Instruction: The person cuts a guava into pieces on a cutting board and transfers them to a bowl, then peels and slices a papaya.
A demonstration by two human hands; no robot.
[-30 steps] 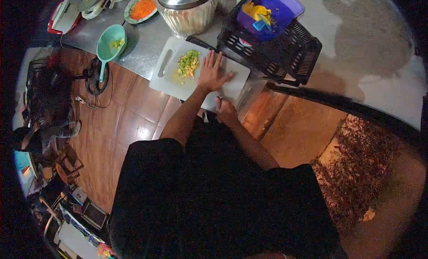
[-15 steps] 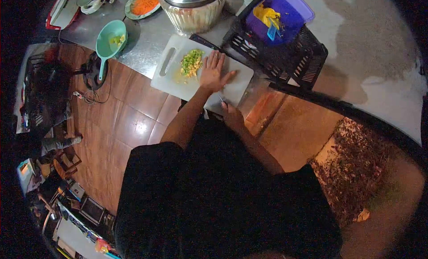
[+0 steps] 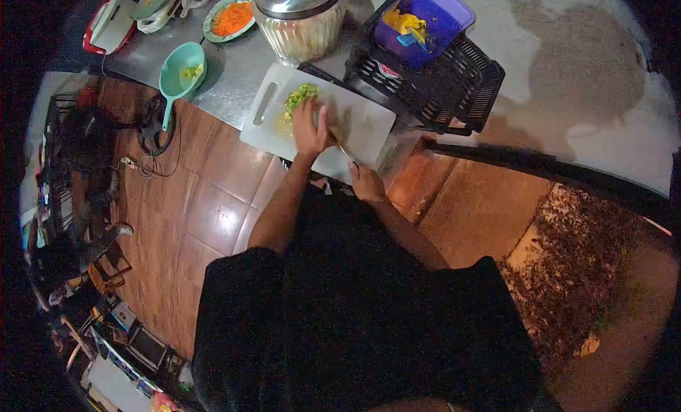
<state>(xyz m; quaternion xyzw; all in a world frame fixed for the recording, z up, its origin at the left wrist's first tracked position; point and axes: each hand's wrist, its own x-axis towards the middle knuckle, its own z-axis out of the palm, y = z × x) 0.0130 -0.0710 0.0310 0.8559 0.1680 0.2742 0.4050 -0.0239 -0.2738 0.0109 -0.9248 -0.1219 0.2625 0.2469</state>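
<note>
A white cutting board [image 3: 369, 118] lies at the counter's near edge, with chopped green vegetable [image 3: 301, 94] heaped on its left half. My left hand [image 3: 309, 130] is over the near side of that heap and covers part of it. Its fingers stretch forward and the thumb stands apart. At the board's near edge, my right hand [image 3: 366, 183] is closed around the handle of a knife [image 3: 345, 152]. The blade slants up and left across the board toward my left hand, its tip end beside that palm.
Left on the steel counter are a green strainer [image 3: 167, 80] with cut pieces and a plate of shredded carrot [image 3: 233, 19]. Behind the board stands a large lidded jar [image 3: 301, 32]. A black crate [image 3: 454, 86] bears a purple tub [image 3: 454, 11] on the right.
My left hand has gone from lying flat at mid-board to the chopped heap on the left. The knife blade now shows more, angled leftward. The view has shifted slightly.
</note>
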